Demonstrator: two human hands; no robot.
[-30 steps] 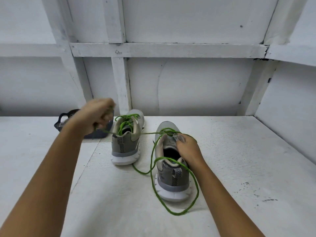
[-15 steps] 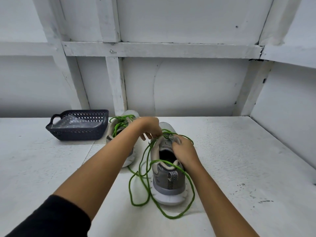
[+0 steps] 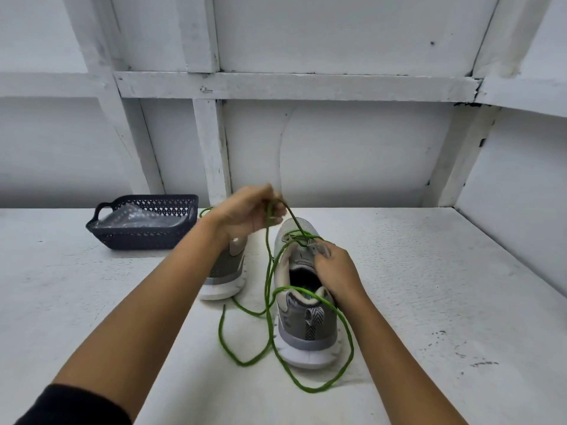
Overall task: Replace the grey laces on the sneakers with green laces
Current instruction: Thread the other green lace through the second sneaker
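- The near sneaker (image 3: 306, 326), grey with a white sole, stands upright at the middle of the white tabletop (image 3: 429, 302). Its heel faces the camera and its toe points away to the wall, so its long axis runs near to far.
- The far sneaker (image 3: 225, 271) stands just beside it on the left and points the same way. The left forearm partly hides it.
- The left hand (image 3: 248, 213) is raised above the sneakers' toes, with its fingers curled round the green lace (image 3: 310, 391).
- From that hand one strand runs down to the near sneaker's top eyelets. Another hangs to the tabletop.
- The slack lies in loose loops round the near sneaker's heel and in the gap between the sneakers, and one loop is draped over the heel collar.
- The right hand (image 3: 334, 271) grips the near sneaker's upper at the top eyelets, with its fingertips pinched on the edge.
- A dark plastic basket (image 3: 144, 237) holding a clear plastic bag (image 3: 138, 216) stands at the back left, apart from the sneakers.
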